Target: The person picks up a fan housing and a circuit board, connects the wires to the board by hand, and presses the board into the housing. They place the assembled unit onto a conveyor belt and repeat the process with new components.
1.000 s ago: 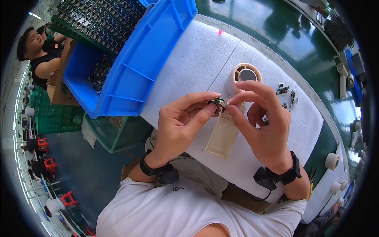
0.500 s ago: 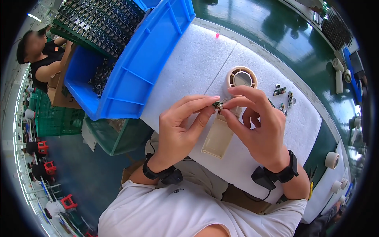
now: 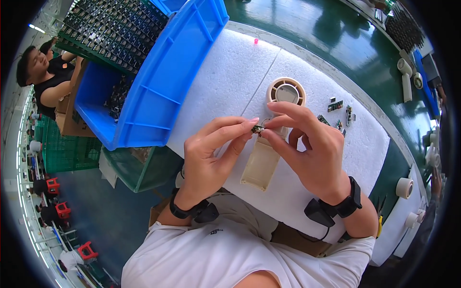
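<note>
Between the fingertips of both hands is a small green circuit board (image 3: 258, 129), partly covered by the fingers. My left hand (image 3: 209, 153) pinches its left side with thumb and index finger. My right hand (image 3: 314, 151) is closed on its right side, thumb and forefinger together. Just below the hands lies a cream plastic housing (image 3: 260, 168), its hollow handle facing up. At the far end of that housing is a round slotted head (image 3: 301, 91) with a grey disc in its centre. The right fingers hide part of the joint between them.
White foam sheeting (image 3: 216, 81) covers the table. Several loose circuit boards (image 3: 334, 106) lie right of the round head. A blue bin (image 3: 161, 96) stands at left, with a stacked board panel (image 3: 115, 31) on it. A co-worker (image 3: 53, 81) is beyond. A pink bit (image 3: 256, 41) lies far off.
The hands stay pinched on the circuit board, which has turned slightly between the fingertips. The whole view has shifted a little, so the table things appear farther left.
</note>
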